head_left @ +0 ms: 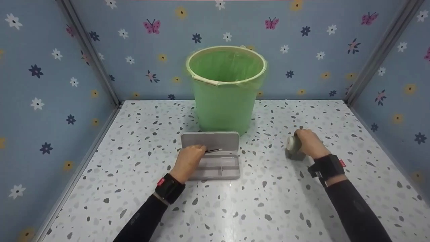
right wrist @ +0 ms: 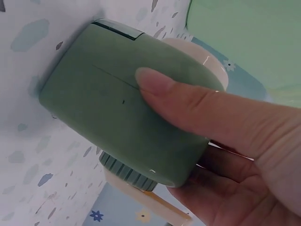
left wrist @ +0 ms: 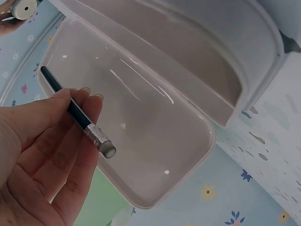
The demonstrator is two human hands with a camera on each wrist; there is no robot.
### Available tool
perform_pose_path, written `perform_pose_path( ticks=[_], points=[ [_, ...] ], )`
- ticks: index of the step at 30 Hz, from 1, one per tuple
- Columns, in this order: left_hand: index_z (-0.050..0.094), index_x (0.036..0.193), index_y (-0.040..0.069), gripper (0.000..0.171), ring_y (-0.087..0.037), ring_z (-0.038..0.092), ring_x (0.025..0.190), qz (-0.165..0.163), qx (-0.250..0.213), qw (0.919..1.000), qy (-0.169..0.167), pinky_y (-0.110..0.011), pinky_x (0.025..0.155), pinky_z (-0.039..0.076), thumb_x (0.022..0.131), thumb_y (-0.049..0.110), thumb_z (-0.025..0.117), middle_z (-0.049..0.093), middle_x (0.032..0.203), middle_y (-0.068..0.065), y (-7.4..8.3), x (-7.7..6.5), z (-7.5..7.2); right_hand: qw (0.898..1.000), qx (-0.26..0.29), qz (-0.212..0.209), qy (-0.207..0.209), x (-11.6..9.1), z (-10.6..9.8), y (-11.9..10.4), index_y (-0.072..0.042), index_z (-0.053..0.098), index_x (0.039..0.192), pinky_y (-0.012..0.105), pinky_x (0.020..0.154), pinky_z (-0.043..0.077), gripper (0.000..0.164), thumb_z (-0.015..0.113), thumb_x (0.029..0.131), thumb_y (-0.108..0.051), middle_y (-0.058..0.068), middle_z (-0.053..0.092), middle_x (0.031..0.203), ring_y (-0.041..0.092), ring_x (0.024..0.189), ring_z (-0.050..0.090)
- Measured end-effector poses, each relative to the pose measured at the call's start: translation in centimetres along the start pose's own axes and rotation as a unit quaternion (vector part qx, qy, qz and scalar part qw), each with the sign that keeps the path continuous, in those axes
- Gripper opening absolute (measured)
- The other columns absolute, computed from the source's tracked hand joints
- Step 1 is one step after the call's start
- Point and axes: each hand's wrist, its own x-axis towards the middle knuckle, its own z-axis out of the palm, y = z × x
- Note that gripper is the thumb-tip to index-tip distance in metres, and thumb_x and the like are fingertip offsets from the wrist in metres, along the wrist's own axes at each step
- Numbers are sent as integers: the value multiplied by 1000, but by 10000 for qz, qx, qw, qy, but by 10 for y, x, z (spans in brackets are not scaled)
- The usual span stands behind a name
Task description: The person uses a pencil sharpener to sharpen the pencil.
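Observation:
My left hand (head_left: pixel 188 162) pinches a dark pencil (left wrist: pixel 80 114) between thumb and fingers. The pencil's metal band and eraser end stick out from the fingertips in the left wrist view. Below and behind that hand lies a pale pencil case (head_left: pixel 231 161) with its lid raised and compartments inside. My right hand (head_left: pixel 310 143) grips a green desktop pencil sharpener (right wrist: pixel 127 103), thumb across one broad side. The sharpener's pale round face (head_left: pixel 289 143), turned to the left, has a small hole visible in the left wrist view. Its base touches the table.
Behind the pencil case stands a tall green bin (head_left: pixel 225 107) with a pale rim and a thin liner. The speckled white table (head_left: pixel 262 208) is enclosed by blue flowered panels (head_left: pixel 134 50) at the back and both sides.

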Motion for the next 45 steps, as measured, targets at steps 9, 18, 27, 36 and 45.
perform_pose_path(
  ticks=[9,18,27,36,45],
  points=[
    [67,85,5,11,-21,68,65,86,-121,9999,41,-31,55,56,81,-5,70,71,78,-7,2,3,-3,9991,85,-400,83,-8,8,-22,13,61,105,54,84,56,47,78,61,17,29,66,97,43,90,65],
    [67,83,5,7,-20,67,64,133,-46,9999,97,-31,54,56,82,-1,70,70,76,-6,7,8,-6,9924,-272,-1036,599,-15,24,-51,10,63,94,50,77,56,42,81,56,15,22,67,85,37,79,64],
    [72,88,8,6,-18,69,67,184,2,9998,-85,-27,58,57,83,5,72,72,81,-5,18,12,-2,9866,-306,-1407,769,-21,35,-78,6,62,87,45,69,56,40,82,54,14,18,66,79,33,72,63],
    [72,91,10,12,-17,69,69,440,-43,9988,-219,-29,59,58,82,2,71,73,83,-4,36,20,7,9827,-491,-1523,938,-26,42,-100,6,63,90,46,71,55,42,82,53,12,17,65,80,33,73,62],
    [73,94,13,12,-16,70,72,454,-68,9981,-421,-29,61,58,85,6,70,74,87,-2,52,32,16,9869,-418,-1364,750,-26,45,-109,5,61,92,47,71,56,43,83,56,10,18,64,82,33,76,62]
  ],
)
